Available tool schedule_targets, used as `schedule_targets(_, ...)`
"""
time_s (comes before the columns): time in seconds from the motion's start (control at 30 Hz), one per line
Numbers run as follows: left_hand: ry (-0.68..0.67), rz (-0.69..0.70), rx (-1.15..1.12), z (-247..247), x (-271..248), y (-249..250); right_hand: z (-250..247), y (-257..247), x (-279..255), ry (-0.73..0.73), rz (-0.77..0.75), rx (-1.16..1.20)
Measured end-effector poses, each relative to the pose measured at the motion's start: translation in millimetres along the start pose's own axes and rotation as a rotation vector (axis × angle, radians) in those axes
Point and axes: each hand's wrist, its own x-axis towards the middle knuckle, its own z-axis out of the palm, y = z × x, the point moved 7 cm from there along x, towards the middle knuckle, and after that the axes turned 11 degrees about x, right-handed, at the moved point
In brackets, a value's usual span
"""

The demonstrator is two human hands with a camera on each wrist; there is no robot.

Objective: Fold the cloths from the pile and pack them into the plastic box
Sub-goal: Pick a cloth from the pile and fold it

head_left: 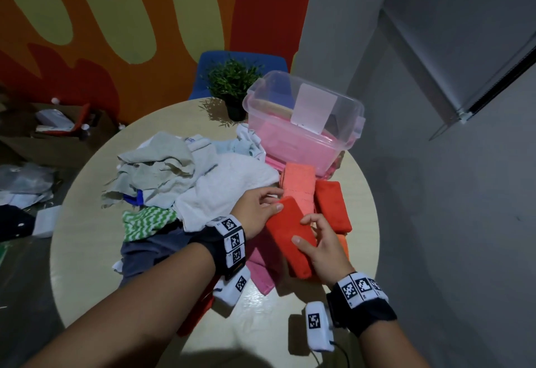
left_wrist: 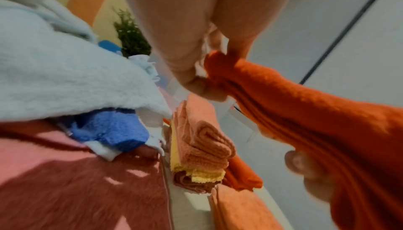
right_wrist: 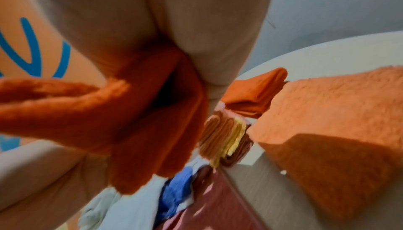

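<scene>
A folded red-orange cloth [head_left: 290,240] is held just above the table by both hands. My left hand [head_left: 262,208] pinches its far end between thumb and fingers, as the left wrist view shows on the cloth [left_wrist: 305,113]. My right hand [head_left: 320,244] grips the near part, thumb on top, the cloth [right_wrist: 141,121] against its palm. The clear plastic box [head_left: 352,132] stands at the back right with pink cloth inside. The loose pile [head_left: 174,170] of white, grey, green and blue cloths lies to the left.
Folded salmon [head_left: 298,185] and red [head_left: 333,208] cloths lie in front of the box, on a stack with a yellow layer [left_wrist: 196,170]. A pink cloth [head_left: 261,269] lies spread under my hands. A potted plant [head_left: 232,86] stands behind. The table edge [head_left: 374,208] is close at the right.
</scene>
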Motion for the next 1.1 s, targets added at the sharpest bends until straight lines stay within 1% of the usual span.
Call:
schedule_targets(0.07, 0.053, 0.021, 0.183, 10, 9, 8, -28, -9, 5, 0.114, -0.033, -0.091)
schedule_targets(0.17, 0.086, 0.092, 0.383, 26, 19, 20, -73, -18, 15, 0.289, -0.056, -0.1)
schedule_targets(0.23, 0.057, 0.139, 0.506, 40, 27, 20, -96, -23, 28, 0.353, -0.079, -0.089)
schedule_targets(0.3, 0.006, 0.109, 0.583, 54, 36, 10, -112, -28, 49, 0.368, -0.109, -0.144)
schedule_targets(0.37, -0.052, 0.048, 0.642, 65, 44, -4, -118, -26, 72, 0.336, -0.113, -0.211)
schedule_targets(0.4, -0.074, 0.023, 0.67, 69, 47, -9, -120, -18, 85, 0.306, -0.079, -0.28)
schedule_targets(0.43, -0.087, 0.006, 0.687, 72, 51, -13, -122, -7, 97, 0.284, -0.014, -0.398)
schedule_targets(0.5, -0.091, -0.035, 0.671, 74, 55, -21, -129, 24, 111, 0.23, 0.171, -0.754)
schedule_targets(0.53, -0.097, -0.062, 0.644, 75, 57, -25, -133, 37, 113, 0.21, 0.236, -0.853)
schedule_targets(0.57, -0.114, -0.095, 0.61, 77, 59, -29, -134, 48, 115, 0.195, 0.265, -0.869)
schedule_targets(0.63, -0.167, -0.162, 0.543, 83, 60, -39, -131, 58, 116, 0.185, 0.233, -0.832)
schedule_targets(0.7, -0.195, -0.179, 0.506, 91, 61, -47, -125, 62, 115, 0.204, 0.203, -0.814)
schedule_targets(0.87, -0.208, -0.176, 0.502, 96, 64, -55, -102, 68, 109, 0.209, 0.296, -0.825)
schedule_targets(0.93, -0.22, -0.17, 0.504, 96, 66, -56, -101, 60, 108, 0.21, 0.287, -0.92)
schedule_targets(0.97, -0.224, -0.165, 0.499, 95, 67, -57, -99, 54, 109, 0.197, 0.231, -1.026)
schedule_targets(1.03, -0.232, -0.165, 0.5, 92, 67, -57, -94, 53, 112, 0.101, 0.129, -1.202)
schedule_targets(1.1, -0.239, -0.156, 0.535, 89, 65, -55, -93, 61, 113, 0.011, 0.138, -1.26)
